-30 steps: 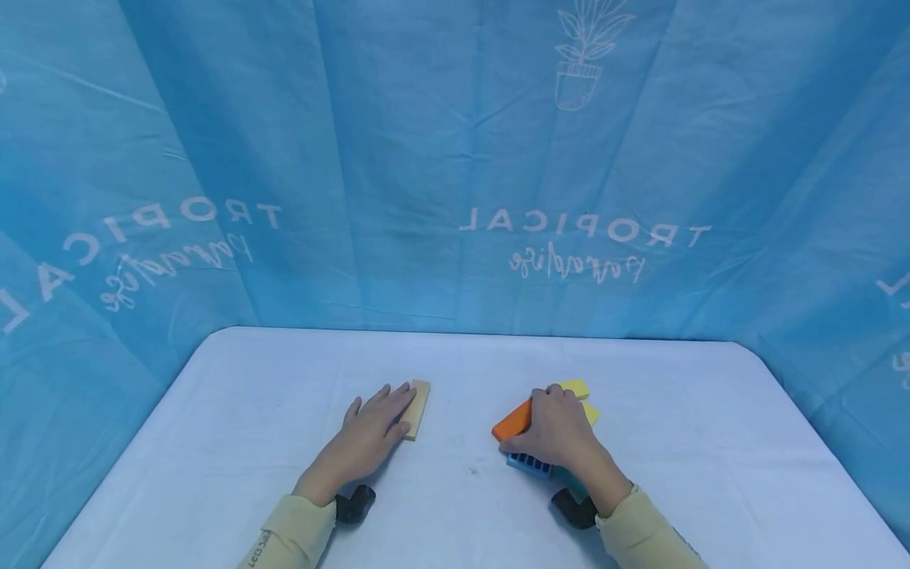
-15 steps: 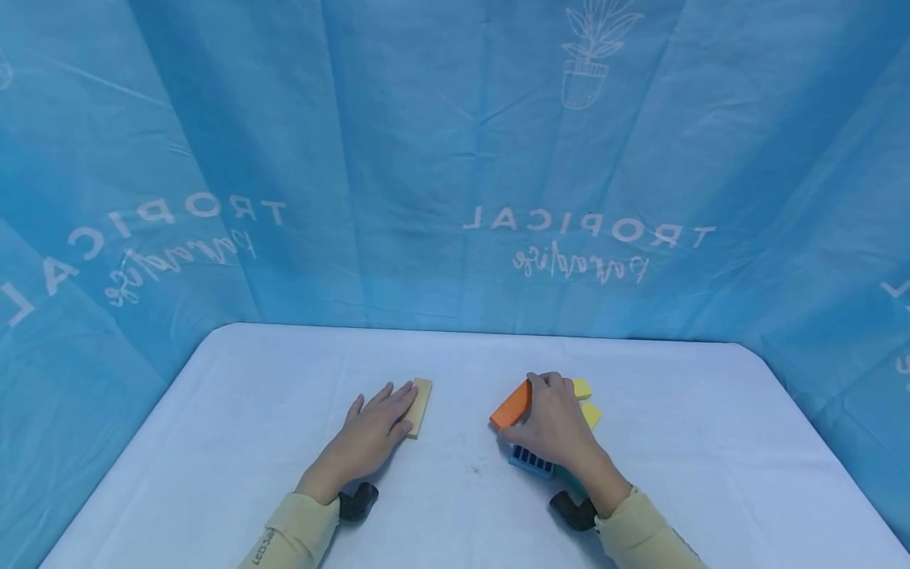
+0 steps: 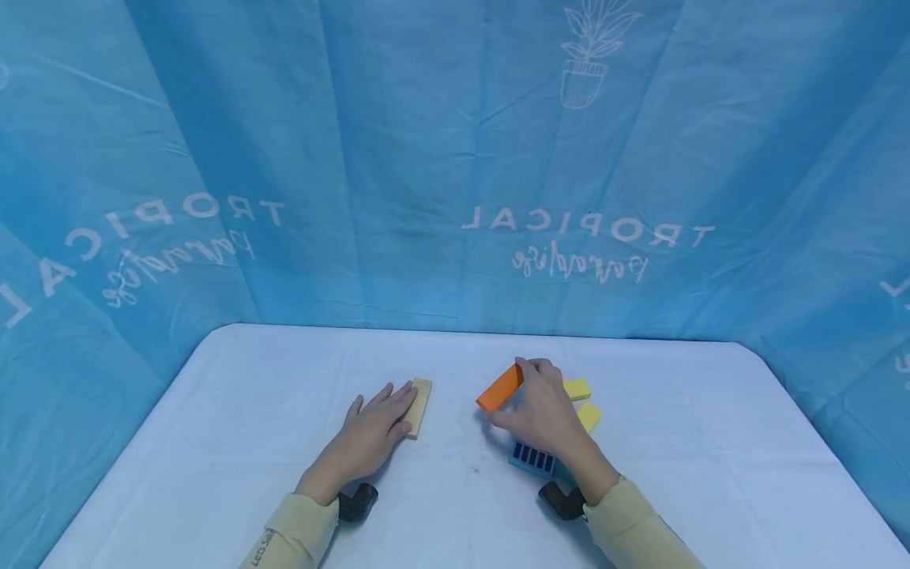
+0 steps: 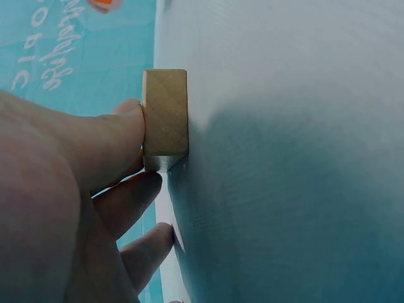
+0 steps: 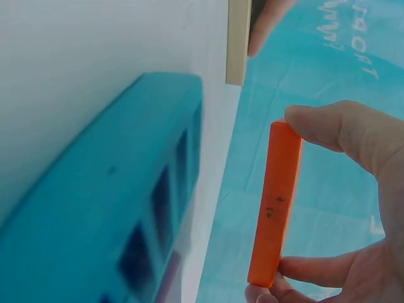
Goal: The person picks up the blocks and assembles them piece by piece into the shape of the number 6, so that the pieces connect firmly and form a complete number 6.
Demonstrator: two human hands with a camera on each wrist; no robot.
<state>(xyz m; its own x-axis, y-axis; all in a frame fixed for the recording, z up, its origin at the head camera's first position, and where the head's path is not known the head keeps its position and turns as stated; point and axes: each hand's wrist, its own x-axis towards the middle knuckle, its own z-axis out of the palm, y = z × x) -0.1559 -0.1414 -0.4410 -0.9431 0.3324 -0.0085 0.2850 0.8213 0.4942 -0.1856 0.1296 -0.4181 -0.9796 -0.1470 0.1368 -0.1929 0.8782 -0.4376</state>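
Observation:
My left hand (image 3: 374, 429) lies with spread, mostly straight fingers over a flat natural-wood block (image 3: 421, 407) left of centre. In the left wrist view, the thumb rests on the upper face of this wooden block (image 4: 166, 113). My right hand (image 3: 542, 405) grips an orange block (image 3: 500, 387) by its two ends, thumb at the near end and fingers at the far one. The right wrist view shows the orange block (image 5: 275, 205) held clear of the white table. Below the right hand lies a blue block with dark slots (image 3: 532, 458), partly hidden by the wrist.
Two yellow blocks (image 3: 577, 389) lie just right of the right hand, the nearer one partly covered. A teal piece (image 3: 564, 474) shows beside the slotted block. Black wrist cameras (image 3: 358, 503) hang under both wrists. A blue curtain (image 3: 398, 158) stands behind the white table (image 3: 284, 371).
My right hand has lifted the orange block off the spot by the slotted block and carried it up and left. More of the slotted block shows. The left hand stays put.

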